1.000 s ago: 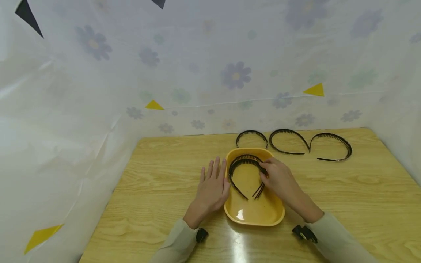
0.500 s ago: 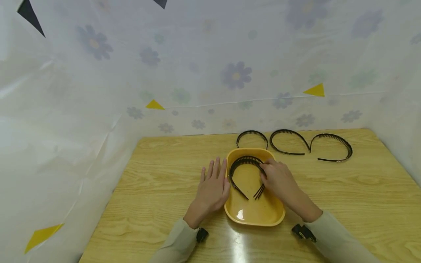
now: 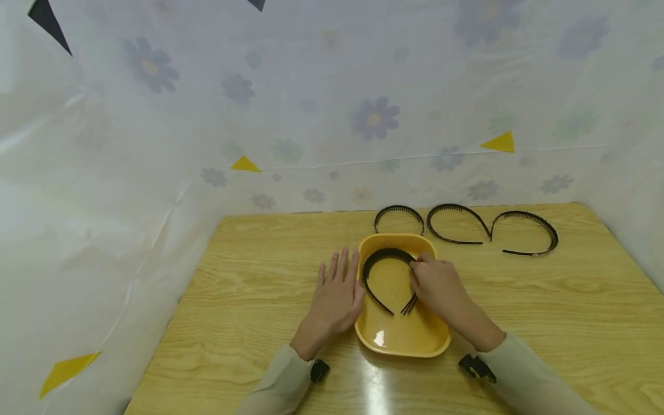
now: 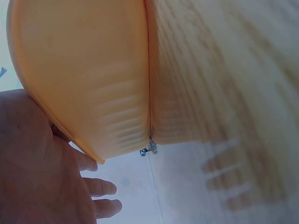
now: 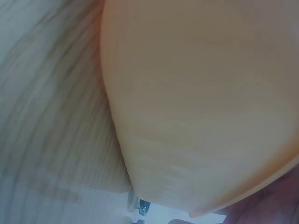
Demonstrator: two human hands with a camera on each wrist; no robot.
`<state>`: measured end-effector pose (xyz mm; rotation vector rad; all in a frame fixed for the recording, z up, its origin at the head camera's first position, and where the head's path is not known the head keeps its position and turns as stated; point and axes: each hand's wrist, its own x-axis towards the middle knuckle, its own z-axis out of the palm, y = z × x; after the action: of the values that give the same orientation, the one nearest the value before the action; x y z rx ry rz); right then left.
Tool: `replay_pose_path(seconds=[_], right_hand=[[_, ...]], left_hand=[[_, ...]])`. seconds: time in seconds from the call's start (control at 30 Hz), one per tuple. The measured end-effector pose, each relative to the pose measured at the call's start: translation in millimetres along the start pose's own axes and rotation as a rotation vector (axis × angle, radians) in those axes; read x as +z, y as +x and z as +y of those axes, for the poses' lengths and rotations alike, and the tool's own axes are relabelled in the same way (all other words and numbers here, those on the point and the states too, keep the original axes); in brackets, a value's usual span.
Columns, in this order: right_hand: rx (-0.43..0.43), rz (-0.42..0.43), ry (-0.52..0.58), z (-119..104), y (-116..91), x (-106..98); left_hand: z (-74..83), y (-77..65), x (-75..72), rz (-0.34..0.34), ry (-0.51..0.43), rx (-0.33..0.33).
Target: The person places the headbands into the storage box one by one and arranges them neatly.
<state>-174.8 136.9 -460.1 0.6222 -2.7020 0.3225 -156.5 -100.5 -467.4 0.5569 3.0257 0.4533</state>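
Observation:
A nested stack of black toothed headbands (image 3: 369, 266) lies inside a yellow plastic tray (image 3: 404, 339), tips toward the person. My right hand (image 3: 441, 289) reaches over the tray's right rim and pinches the right side of the stack. Its fingertips are partly hidden behind the hand. Against the tray's left rim rests my left hand (image 3: 334, 301), its fingers extended. In the left wrist view, that hand (image 4: 44, 163) lies along the rim beside the tray's outer wall (image 4: 84, 70). The right wrist view mostly holds the tray's other wall (image 5: 201, 102), with a sliver of hand (image 5: 273, 205).
Behind the tray, one headband (image 3: 398, 207) stands near the table's back edge. Two more headbands, a middle one (image 3: 456, 242) and a right one (image 3: 554, 236), lie to its right. A flower-patterned white sheet (image 3: 311, 104) walls the wooden table (image 3: 249, 276).
The headbands in the tray have drawn together; the gap between their arcs has closed as the rear one came nearer. My right hand shifted slightly, still pinching them. My left hand stays put.

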Motion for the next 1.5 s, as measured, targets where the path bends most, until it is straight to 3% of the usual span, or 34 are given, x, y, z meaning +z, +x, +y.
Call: replay_pose_path(seconds=[0.6,0.97,1.17,1.37,1.5], right_hand=[[0.04,-0.008,0.079,-1.0,-2.7,4.4],[0.053,0.004,0.056,-3.8,-6.9,5.8],[0.03,0.034,0.019,-3.2,-9.4,1.0],[0.069,-0.023,0.074,-0.5,-8.9,-9.9],[0.058,0.002,0.118,4.8,-8.6,-17.9]], left_hand=[[0.0,1.0,3.1,0.034,-0.001,0.008],[1.0,0.6,2.8,0.022,-0.009,-0.003],[1.3,-0.1,1.9,0.026,-0.015,-0.002],[1.4,-0.5,1.3,0.026,-0.017,-0.003],[1.4,-0.6,0.7,0.022,-0.023,-0.004]])
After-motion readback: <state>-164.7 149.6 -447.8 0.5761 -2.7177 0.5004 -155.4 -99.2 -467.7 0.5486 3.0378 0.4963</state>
